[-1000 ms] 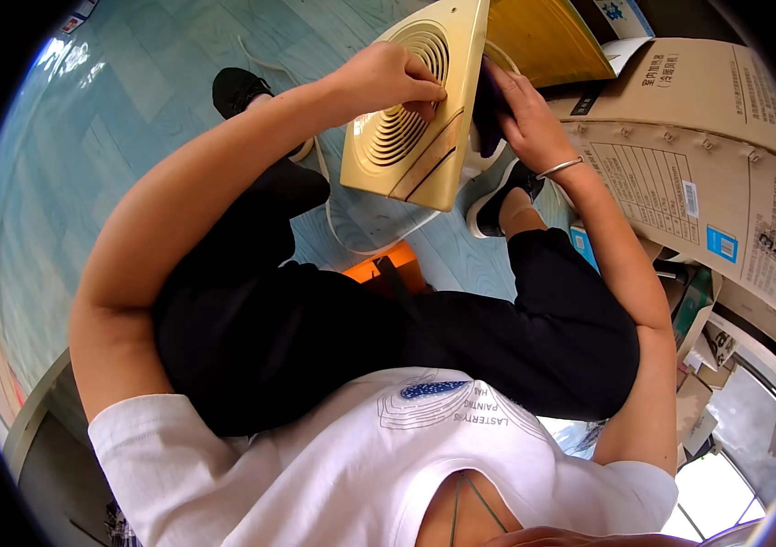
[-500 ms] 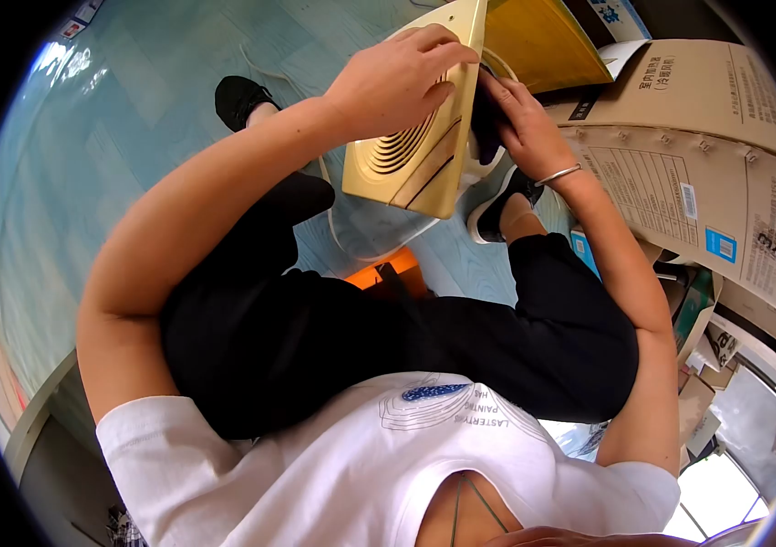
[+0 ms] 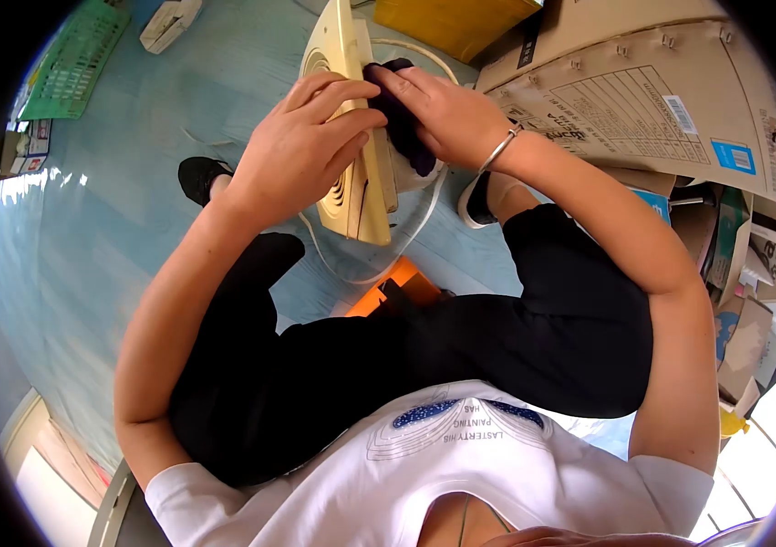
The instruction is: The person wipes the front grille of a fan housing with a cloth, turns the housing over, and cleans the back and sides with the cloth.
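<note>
A yellowed cream ventilation fan (image 3: 349, 205) with a round grille of rings stands tilted between my knees, its front panel nearly edge-on to me. My left hand (image 3: 315, 128) grips the panel from the front, fingers curled over its edge. Behind the panel, my right hand (image 3: 438, 114) presses a dark purple cloth (image 3: 406, 132) against the back side, fingers bent over the cloth. The fan's white rear housing (image 3: 413, 175) is partly hidden by the cloth and hand. A pale cord (image 3: 426, 214) loops around the fan on the floor.
An orange box (image 3: 399, 284) lies on the blue floor (image 3: 124, 219) between my legs. Large cardboard boxes (image 3: 607, 100) stand at the right, with a yellow box (image 3: 452, 20) behind. A green basket (image 3: 78, 59) and a small white object (image 3: 169, 23) lie at the far left.
The fan has turned so its front panel faces more to the left. My right hand and the dark cloth show more clearly at its back. The view has shifted, bringing the green basket in.
</note>
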A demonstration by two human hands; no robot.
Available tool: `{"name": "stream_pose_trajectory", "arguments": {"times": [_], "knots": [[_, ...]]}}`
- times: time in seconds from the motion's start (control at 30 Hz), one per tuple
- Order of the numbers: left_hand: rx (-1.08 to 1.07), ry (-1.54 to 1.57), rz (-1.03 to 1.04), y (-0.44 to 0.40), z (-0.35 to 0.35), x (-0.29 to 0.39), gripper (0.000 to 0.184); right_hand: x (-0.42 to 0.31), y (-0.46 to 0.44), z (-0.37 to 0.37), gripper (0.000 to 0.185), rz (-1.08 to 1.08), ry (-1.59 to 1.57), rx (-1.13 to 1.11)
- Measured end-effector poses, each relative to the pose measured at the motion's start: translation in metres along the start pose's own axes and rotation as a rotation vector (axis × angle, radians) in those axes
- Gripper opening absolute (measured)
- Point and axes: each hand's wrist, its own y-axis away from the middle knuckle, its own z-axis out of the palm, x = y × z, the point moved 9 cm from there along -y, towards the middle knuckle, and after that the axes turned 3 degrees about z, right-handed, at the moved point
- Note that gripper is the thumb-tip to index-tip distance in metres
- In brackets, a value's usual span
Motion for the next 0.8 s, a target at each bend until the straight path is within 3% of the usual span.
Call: {"name": "stream_pose_trajectory", "arguments": {"times": [0.3,0.47,0.63,0.8], "knots": [[-0.046,-0.015,-0.052,-0.011,-0.004,0.005,0.024,0.031,-0.018,0.006,0.060,0.123,0.022,0.052],[-0.083,-0.014,-0.068,-0.013,-0.001,0.002,0.023,0.031,-0.016,0.011,0.049,0.140,0.093,-0.084],[-0.046,-0.062,-0.027,-0.020,-0.003,0.001,0.018,0.005,0.012,0.007,0.047,-0.026,0.201,0.122],[-0.107,-0.041,-0.073,-0.023,0.002,-0.005,0.017,-0.017,0.057,0.010,0.046,-0.053,0.277,0.314]]}}
